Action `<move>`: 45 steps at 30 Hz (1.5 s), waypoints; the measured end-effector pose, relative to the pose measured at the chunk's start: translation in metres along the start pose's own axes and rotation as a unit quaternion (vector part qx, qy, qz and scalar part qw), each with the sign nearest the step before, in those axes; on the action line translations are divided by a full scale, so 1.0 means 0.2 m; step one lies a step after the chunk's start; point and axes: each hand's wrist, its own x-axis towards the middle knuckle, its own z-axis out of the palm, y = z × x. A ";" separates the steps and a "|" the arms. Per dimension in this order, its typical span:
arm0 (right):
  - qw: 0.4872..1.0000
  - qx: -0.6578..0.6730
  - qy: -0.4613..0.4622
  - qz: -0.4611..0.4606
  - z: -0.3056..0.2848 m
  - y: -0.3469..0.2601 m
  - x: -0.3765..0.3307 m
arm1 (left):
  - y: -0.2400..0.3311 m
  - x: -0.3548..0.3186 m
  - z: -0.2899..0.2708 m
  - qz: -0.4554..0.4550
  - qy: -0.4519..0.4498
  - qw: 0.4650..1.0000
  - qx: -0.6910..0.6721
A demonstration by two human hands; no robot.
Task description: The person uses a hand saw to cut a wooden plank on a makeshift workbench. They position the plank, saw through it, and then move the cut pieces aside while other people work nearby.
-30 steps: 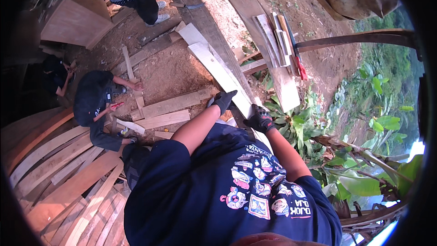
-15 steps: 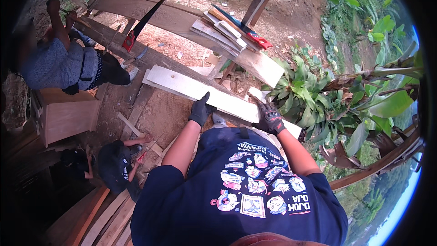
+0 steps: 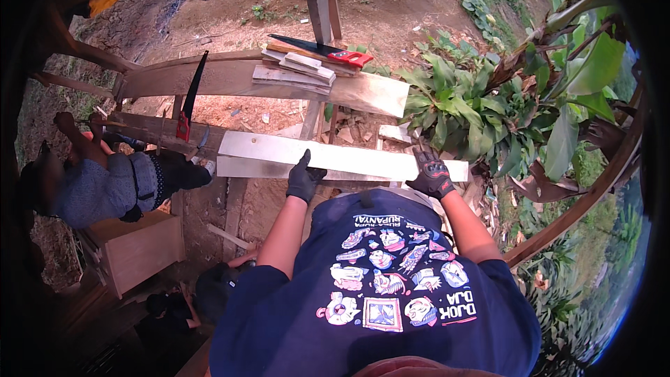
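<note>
A long pale wooden board (image 3: 349, 156) lies across in front of me, over a second board (image 3: 255, 169) whose near edge shows below it. My left hand (image 3: 305, 177), in a black glove, holds the near edge at about the middle, thumb on top and other fingers partly hidden. Toward the right end, my right hand (image 3: 431, 174), gloved too, grips the board with its fingers over the upper face. What lies beneath the boards under my hands is mostly hidden.
Beyond is a timber beam (image 3: 377, 91) carrying cut wood pieces (image 3: 296, 73) and a red-handled saw (image 3: 349, 56). Another handsaw (image 3: 187, 115) stands left. A person (image 3: 112, 181) works beside a wooden cabinet (image 3: 139, 244); others crouch lower left. Leafy plants (image 3: 453, 112) grow right.
My view has turned, so the boards now lie nearly level across it instead of sloping down to the right. Both hands keep their hold on the board.
</note>
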 end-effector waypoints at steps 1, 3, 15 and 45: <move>1.000 0.024 0.003 0.020 0.04 0.05 0.01 | 0.00 0.01 -0.01 -0.007 0.004 1.000 -0.008; 0.998 0.041 0.036 0.044 0.09 0.12 -0.03 | 0.01 0.02 -0.04 -0.023 0.013 0.999 -0.022; 0.877 0.232 0.014 0.421 0.65 0.80 -0.41 | 0.11 -0.12 -0.17 -0.027 0.055 0.998 0.016; 0.916 0.287 -0.206 0.191 1.14 1.16 -0.54 | 0.53 -0.41 -0.45 0.249 0.174 0.949 -0.088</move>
